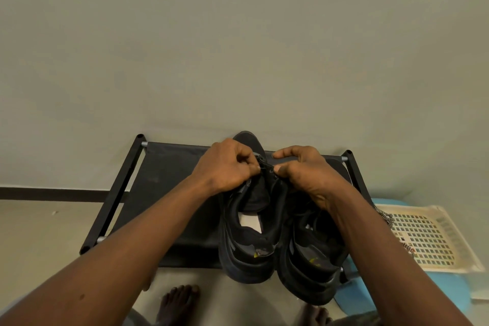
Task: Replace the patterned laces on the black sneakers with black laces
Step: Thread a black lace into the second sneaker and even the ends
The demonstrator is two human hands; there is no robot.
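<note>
Your bare feet (180, 302) sit at bottom edge; just above, both black sneakers stand on the rack (164, 180), lower centre. L hand (227, 167) and R hand (304, 169) each pinch the black lace (266, 164) at the frame-left sneaker (248, 246), toe-end eyelets. Patterned lace (384, 216) lies on the white basket (428, 241), lower right, so removal looks done there; threading prob. just begun. Other sneaker (312, 267): eyelets hidden by your arm.

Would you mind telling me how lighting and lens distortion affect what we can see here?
Head view: dim, flat light, no glare; the black sneakers blend into the black rack, so the lace pinched by the left hand and right hand barely shows. Head view: wide-angle stretch splays the rack's bars and the forearms.
</note>
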